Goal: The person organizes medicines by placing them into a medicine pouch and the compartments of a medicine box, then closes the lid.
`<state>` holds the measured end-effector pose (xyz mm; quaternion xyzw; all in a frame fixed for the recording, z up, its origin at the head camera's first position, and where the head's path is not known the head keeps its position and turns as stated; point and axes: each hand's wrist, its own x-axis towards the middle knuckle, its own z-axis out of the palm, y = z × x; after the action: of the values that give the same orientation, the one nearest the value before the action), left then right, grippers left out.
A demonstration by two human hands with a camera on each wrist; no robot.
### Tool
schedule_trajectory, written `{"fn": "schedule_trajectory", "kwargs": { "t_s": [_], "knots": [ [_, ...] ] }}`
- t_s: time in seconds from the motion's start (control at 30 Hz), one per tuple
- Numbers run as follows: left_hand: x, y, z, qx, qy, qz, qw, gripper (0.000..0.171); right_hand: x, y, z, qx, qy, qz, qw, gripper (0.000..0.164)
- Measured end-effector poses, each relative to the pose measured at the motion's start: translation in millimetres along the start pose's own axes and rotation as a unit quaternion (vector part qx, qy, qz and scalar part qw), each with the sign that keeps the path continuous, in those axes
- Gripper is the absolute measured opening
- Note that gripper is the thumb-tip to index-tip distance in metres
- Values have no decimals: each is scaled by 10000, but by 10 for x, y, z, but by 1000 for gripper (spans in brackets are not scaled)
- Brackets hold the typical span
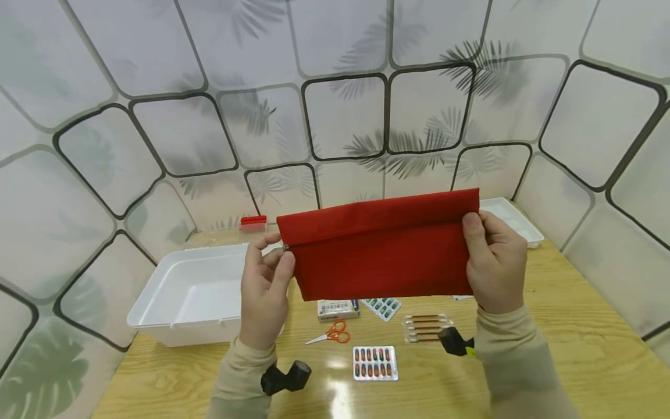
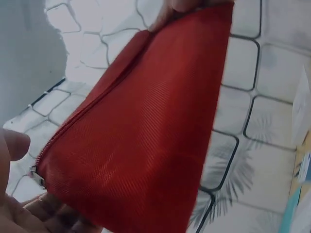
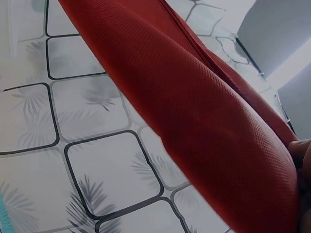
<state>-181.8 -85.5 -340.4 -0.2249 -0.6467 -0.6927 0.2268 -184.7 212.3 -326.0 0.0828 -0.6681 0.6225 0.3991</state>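
Observation:
A flat red zippered pouch [image 1: 382,262] is held up in the air above the table. My right hand [image 1: 494,259] grips its right end, thumb on the front face. At the left end my left hand [image 1: 267,288] holds the edge by the zipper pull [image 2: 37,177]. In the left wrist view, the left thumb [image 2: 15,144] stands off the fabric while the other fingers lie behind the pouch's edge. The zipper line [image 3: 233,87] runs along the pouch's upper part in the right wrist view.
On the wooden table lie orange-handled scissors [image 1: 335,333], a capsule blister pack [image 1: 375,364], a green-capsule blister [image 1: 384,307], a medicine box [image 1: 337,310] and packed cotton swabs [image 1: 426,327]. A white bin [image 1: 183,317] stands left, a white tray [image 1: 510,221] back right, a red-topped item [image 1: 253,223] behind.

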Motion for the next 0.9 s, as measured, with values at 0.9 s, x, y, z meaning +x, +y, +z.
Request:
{"fn": "schedule_trajectory", "kwargs": {
  "t_s": [0.9],
  "knots": [
    [-83,-104,212,670,826,1527,9825,13,-61,180,161,-2082,-1945,92,9585,21]
  ]
}}
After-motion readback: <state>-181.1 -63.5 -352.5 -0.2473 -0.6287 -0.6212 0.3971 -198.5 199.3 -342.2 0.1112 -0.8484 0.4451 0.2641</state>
